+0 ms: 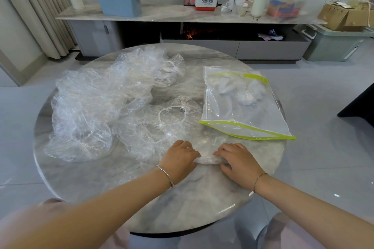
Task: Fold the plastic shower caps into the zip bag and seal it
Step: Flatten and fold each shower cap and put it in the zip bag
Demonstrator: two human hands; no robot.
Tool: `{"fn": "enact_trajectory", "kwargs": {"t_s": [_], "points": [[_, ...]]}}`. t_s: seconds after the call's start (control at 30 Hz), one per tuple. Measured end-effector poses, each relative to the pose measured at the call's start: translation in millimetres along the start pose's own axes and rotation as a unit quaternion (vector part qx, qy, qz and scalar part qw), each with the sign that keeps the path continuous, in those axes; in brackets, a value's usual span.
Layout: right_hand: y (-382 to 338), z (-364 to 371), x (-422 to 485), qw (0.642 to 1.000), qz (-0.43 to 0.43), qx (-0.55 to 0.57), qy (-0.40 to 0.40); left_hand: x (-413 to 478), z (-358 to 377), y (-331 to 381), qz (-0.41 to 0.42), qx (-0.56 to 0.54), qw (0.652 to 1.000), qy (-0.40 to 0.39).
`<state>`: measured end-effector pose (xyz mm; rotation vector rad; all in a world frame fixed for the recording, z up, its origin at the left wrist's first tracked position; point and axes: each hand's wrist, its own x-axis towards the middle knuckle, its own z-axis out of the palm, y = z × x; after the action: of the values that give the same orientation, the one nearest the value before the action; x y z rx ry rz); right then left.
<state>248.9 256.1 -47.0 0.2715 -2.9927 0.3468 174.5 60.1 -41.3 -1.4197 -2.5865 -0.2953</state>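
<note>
A clear shower cap (208,155) lies bunched into a narrow strip near the table's front edge. My left hand (180,159) grips its left end and my right hand (236,159) grips its right end, fingers curled over the plastic. A heap of several loose clear caps (101,103) spreads over the left half of the table, one with its elastic ring (172,115) showing. The zip bag (242,107), clear with a yellow-green zip strip, lies at the right with its mouth open toward me and a few folded caps (242,93) inside.
The round marble table (162,198) stands on a grey tiled floor. Behind it runs a low cabinet with a blue bin (119,0), a white roll (260,0) and boxes. A curtain hangs at the far left.
</note>
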Motion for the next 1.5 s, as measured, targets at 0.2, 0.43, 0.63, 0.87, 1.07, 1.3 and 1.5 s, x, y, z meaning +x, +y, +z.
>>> {"fn": "enact_trajectory", "kwargs": {"t_s": [0.2,0.43,0.63,0.87,1.07,1.3,1.5], "points": [[2.4,-4.0,6.1,0.964,0.136,0.223,-0.053,-6.1,-7.8,-3.8,-0.132,-0.116,0.984,-0.042],[-0.9,-1.8,10.3,0.916,0.24,0.316,-0.056,-10.2,-12.3,-3.6,-0.187,-0.153,0.968,-0.07],[-4.2,0.3,14.7,0.912,0.277,0.301,-0.042,-11.6,-11.2,-7.4,0.038,-0.03,0.998,-0.03],[-2.4,-0.4,14.5,0.917,0.282,0.282,-0.032,-30.1,0.3,-8.7,0.059,-0.022,0.972,-0.227],[8.2,-3.7,8.2,0.921,0.283,0.267,-0.035,-28.9,0.5,-6.7,0.049,-0.023,0.974,-0.221],[-3.7,-18.3,0.2,0.968,0.112,0.219,0.06,-26.1,-14.0,-4.9,-0.002,-0.065,0.984,-0.168],[-18.1,-8.6,-11.6,0.992,-0.11,0.007,0.053,-21.5,-19.9,-6.4,-0.047,-0.111,0.974,-0.192]]}}
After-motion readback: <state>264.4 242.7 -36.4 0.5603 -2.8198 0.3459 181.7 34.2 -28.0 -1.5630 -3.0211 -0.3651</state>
